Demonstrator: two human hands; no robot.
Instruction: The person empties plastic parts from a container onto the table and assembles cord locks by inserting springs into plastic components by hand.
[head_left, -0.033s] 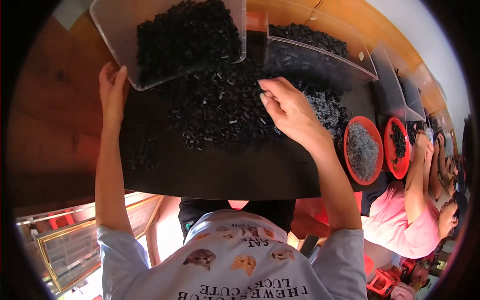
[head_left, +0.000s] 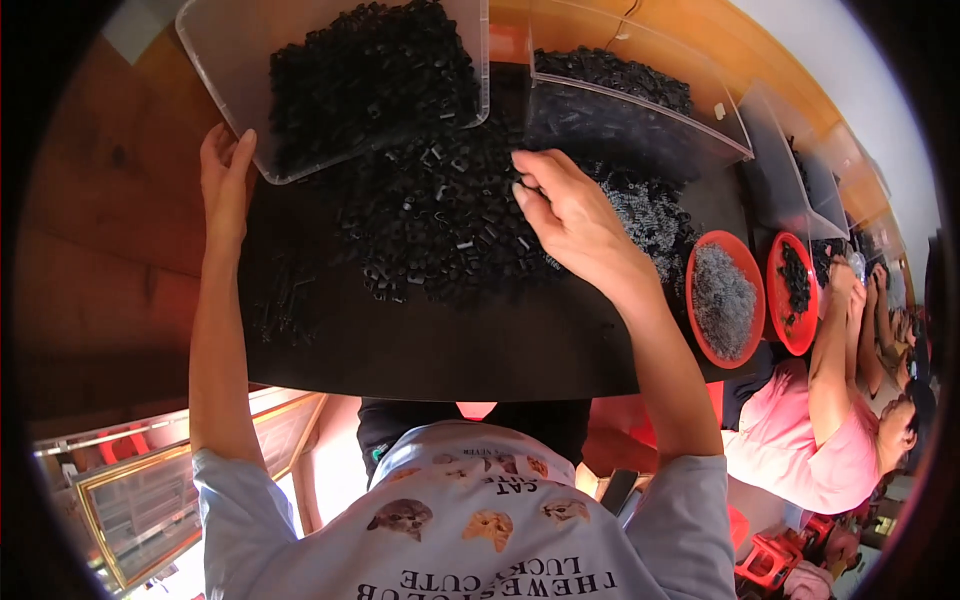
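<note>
1. The landmark was the heap of small black plastic parts [head_left: 430, 225] spread on the dark work mat [head_left: 450, 350].
2. The right hand [head_left: 575, 220] lay on the heap's right edge, fingers curled and fingertips [head_left: 525, 185] pressed among the pieces; whether any piece was pinched between them could not be told.
3. The heap stretched left of that hand and away from the body, its long axis running from near-left to far-right, so the right hand was the nearer one.
4. The left hand [head_left: 225, 180] was at the heap's far-left side, fingers straight and flat against the near corner of a clear plastic bin [head_left: 250, 60], gripping nothing that could be seen.
5. That bin, full of the same black parts, overhung the heap's far edge.
6. A second clear bin [head_left: 700, 130] stood to the heap's far right.
7. Beyond the heap's right side, a pile of grey springs [head_left: 650, 215] bordered it, then two red bowls [head_left: 735, 345].
8. Another person's pink sleeve [head_left: 790, 450] showed well right of the heap.
</note>
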